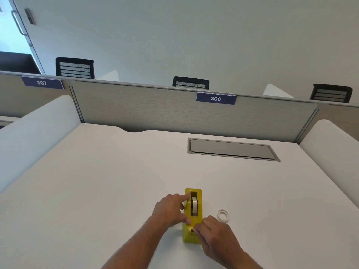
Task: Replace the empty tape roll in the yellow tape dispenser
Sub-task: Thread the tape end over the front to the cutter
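the yellow tape dispenser (192,216) stands lengthwise on the near middle of the white desk (97,181), its long axis running near to far, with a roll of tape (194,205) seated upright in its slot. the left hand (171,209) comes in from the near left, forearm angled toward the dispenser, its index finger stretched along the far left top edge and its thumb pressed on the left wall nearer the camera, so it braces the body between finger and thumb rather than wrapping it. the right hand (216,236) comes in from the near right, knuckles up, its fingertips bunched in a narrow pinch at the near end of the dispenser by the cutter (whether a tape end lies between them i cannot tell). a second small white roll (223,215) lies flat on the desk just right of the dispenser, apart from both hands. further off, a grey cable hatch (233,149) is set into the desk before a partition bearing the label 306 (216,98).
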A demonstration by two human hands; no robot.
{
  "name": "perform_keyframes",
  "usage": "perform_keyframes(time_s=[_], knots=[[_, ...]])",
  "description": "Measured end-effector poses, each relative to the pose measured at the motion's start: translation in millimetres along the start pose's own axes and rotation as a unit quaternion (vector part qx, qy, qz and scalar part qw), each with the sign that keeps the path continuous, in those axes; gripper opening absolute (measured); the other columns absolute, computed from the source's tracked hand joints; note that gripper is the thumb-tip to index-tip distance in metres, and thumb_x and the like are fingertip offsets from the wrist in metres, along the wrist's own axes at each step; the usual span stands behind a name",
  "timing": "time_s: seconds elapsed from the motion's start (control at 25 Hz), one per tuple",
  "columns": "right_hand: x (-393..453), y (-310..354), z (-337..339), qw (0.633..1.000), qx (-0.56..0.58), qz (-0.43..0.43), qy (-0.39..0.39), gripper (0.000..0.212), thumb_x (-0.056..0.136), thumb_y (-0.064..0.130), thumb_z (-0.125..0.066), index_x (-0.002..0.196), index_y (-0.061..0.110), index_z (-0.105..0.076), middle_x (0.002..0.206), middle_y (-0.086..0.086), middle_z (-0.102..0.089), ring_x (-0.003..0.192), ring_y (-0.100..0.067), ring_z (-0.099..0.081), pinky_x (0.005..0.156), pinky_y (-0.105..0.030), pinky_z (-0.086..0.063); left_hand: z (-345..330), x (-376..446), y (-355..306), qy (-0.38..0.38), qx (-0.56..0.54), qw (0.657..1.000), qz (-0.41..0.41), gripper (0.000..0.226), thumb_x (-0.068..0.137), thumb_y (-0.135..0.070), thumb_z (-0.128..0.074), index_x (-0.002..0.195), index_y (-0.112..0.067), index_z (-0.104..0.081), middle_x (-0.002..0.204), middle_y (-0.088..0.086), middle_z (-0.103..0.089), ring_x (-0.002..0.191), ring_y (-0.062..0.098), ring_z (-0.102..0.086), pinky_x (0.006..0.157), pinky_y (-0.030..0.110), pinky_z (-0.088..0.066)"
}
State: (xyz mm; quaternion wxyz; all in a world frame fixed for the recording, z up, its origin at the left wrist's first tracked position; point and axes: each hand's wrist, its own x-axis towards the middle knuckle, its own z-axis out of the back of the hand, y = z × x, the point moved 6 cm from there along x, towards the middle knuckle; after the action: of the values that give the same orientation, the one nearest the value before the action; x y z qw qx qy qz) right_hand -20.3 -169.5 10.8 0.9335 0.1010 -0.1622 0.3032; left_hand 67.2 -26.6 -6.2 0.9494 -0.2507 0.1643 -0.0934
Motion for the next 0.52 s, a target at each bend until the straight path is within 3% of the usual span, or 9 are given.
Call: perform_keyframes(time_s=[0.16,0.32,0.52], knots=[[-2.5,6.2,-0.2,0.999,-0.001,0.032,0.000,0.010,0.090,0.029,-0.065,0.086,0.020,-0.068,0.071,0.002,-0.062,0.062,-0.012,-0.053,0.045,-0.024,-0.045,0.5,0.8,0.0,0.001,0.000,1.000,-0.002,0.095,0.066,-0.051,-0.085,0.146,-0.041,-0.035,0.124,-0.009,-0.067,0.108,0.015,-0.062,0.090,0.036,-0.051],[-6.0,13.6,0.6,0.999,0.003,0.043,0.013,0.018,0.078,0.030,-0.080,0.089,0.019,-0.071,0.071,0.005,-0.066,0.059,-0.009,-0.056,0.048,-0.018,-0.046,-0.3,-0.1,0.2,0.001,-0.001,1.000,-0.002,0.094,0.066,-0.051,-0.085,0.146,-0.042,-0.035,0.124,-0.009,-0.066,0.106,0.016,-0.063,0.090,0.036,-0.052],[-6.1,8.6,3.1,0.999,-0.031,0.034,-0.018,0.018,0.073,0.019,-0.083,0.089,0.014,-0.075,0.061,0.000,-0.060,0.053,-0.017,-0.051,0.038,-0.026,-0.040,-1.6,0.8,-0.9,0.004,0.012,1.000,0.006,0.095,0.066,-0.050,-0.085,0.146,-0.043,-0.033,0.125,-0.009,-0.066,0.109,0.016,-0.062,0.090,0.036,-0.052]])
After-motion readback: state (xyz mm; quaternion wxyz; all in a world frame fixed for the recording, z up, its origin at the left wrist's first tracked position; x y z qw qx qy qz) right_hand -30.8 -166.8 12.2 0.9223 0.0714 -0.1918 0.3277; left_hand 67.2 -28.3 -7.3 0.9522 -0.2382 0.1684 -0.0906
